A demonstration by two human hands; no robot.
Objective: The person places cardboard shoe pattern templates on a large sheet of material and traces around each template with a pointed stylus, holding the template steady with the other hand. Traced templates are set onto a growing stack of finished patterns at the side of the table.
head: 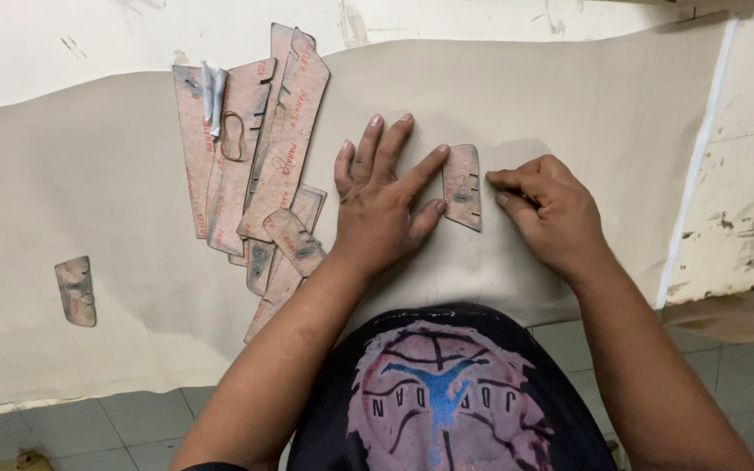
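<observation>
A small worn cardboard pattern piece [462, 185] lies flat on a wide beige sheet of material [569, 113]. My left hand [383, 192] is spread flat on the sheet, its index finger and thumb pressing the piece's left edge. My right hand [547, 209] is curled at the piece's right edge, fingertips pinched together against it; whether they hold something thin is hidden.
A pile of long cardboard pattern pieces [255, 148] lies left of my left hand, with a rubber band and a folded scrap on top. One small pattern piece [75, 290] sits alone at the far left. The white table [743, 174] ends at right; tiled floor below.
</observation>
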